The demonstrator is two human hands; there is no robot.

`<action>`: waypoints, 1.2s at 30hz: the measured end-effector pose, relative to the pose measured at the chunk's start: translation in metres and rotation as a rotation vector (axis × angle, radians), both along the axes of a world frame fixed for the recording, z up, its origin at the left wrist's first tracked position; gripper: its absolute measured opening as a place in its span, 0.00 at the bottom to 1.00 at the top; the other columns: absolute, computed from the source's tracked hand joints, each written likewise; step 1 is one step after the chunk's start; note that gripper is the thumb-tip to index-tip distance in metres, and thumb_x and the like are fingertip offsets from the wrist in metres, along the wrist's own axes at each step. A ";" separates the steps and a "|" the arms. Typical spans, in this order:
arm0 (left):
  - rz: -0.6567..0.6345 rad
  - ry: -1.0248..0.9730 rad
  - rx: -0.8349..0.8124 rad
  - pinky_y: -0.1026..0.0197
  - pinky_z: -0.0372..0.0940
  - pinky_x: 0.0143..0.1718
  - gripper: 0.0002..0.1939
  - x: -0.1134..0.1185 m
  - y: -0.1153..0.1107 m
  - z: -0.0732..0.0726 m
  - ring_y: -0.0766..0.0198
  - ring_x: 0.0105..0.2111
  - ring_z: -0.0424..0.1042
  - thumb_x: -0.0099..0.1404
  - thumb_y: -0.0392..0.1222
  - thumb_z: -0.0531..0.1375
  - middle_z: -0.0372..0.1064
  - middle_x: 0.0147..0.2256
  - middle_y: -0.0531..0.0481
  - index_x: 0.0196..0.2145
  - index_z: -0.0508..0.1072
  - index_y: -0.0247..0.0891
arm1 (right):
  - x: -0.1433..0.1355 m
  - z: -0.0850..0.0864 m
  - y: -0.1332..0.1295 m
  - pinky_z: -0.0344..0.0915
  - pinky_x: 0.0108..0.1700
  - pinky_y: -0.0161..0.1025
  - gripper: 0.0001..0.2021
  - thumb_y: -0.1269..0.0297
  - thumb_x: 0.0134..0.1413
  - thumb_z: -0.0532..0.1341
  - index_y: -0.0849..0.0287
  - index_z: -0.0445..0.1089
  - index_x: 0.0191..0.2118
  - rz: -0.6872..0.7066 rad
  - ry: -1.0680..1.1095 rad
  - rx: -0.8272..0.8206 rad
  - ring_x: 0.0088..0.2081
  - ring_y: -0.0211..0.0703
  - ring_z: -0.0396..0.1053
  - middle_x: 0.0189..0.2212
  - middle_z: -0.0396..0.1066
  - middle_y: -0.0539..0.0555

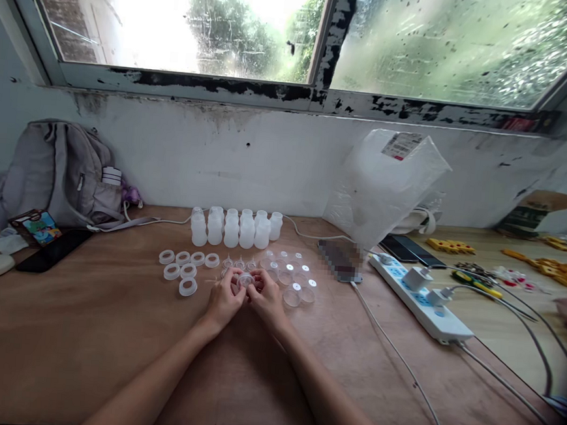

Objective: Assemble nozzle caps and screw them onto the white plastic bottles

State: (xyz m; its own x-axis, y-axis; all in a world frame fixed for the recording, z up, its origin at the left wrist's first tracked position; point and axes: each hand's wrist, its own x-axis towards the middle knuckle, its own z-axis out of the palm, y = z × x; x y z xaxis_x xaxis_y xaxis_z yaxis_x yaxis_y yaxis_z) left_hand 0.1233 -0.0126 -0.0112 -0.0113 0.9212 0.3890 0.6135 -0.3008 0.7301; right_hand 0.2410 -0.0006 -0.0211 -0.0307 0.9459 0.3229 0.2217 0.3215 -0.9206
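Observation:
My left hand (226,300) and my right hand (267,298) meet at the middle of the table, fingers pinched on a small translucent bottle ring (245,279) between them. Whether a nipple sits inside it is too small to tell. Just beyond my fingers stand several clear bottle nipples (239,263). Several white screw rings (188,287) lie flat to the left of my left hand. Clear round bottle caps (292,297), some with a white dot on top, are grouped beside my right hand. Behind all these, small frosted bottles (231,231) stand upright in rows, tops uncovered.
A phone (341,261) on a cable and a white power strip (421,299) with plugs lie to the right. A plastic bag (388,181) leans on the wall. A grey backpack (63,172) and a black phone (53,250) are on the left. Yellow parts (450,246) lie far right.

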 end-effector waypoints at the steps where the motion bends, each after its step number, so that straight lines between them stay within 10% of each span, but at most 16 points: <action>1: 0.000 -0.001 0.000 0.67 0.61 0.28 0.12 0.000 0.000 0.000 0.68 0.22 0.68 0.51 0.34 0.55 0.68 0.24 0.55 0.36 0.64 0.40 | 0.000 0.000 0.000 0.62 0.21 0.30 0.08 0.72 0.41 0.54 0.59 0.63 0.32 -0.001 -0.002 0.002 0.20 0.34 0.63 0.24 0.66 0.49; 36: -0.036 -0.027 0.006 0.67 0.59 0.28 0.05 -0.002 -0.003 0.007 0.67 0.24 0.68 0.58 0.39 0.51 0.69 0.24 0.54 0.31 0.66 0.39 | 0.000 0.007 -0.003 0.61 0.20 0.31 0.06 0.62 0.48 0.55 0.59 0.63 0.27 -0.020 -0.048 0.042 0.21 0.36 0.62 0.22 0.65 0.50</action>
State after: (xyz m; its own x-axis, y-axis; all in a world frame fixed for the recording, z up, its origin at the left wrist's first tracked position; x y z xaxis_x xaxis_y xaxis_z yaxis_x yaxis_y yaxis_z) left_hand 0.1209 -0.0151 -0.0041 0.0115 0.9189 0.3943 0.5826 -0.3267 0.7442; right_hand 0.2415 -0.0035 -0.0137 -0.0280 0.9321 0.3610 0.2719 0.3546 -0.8946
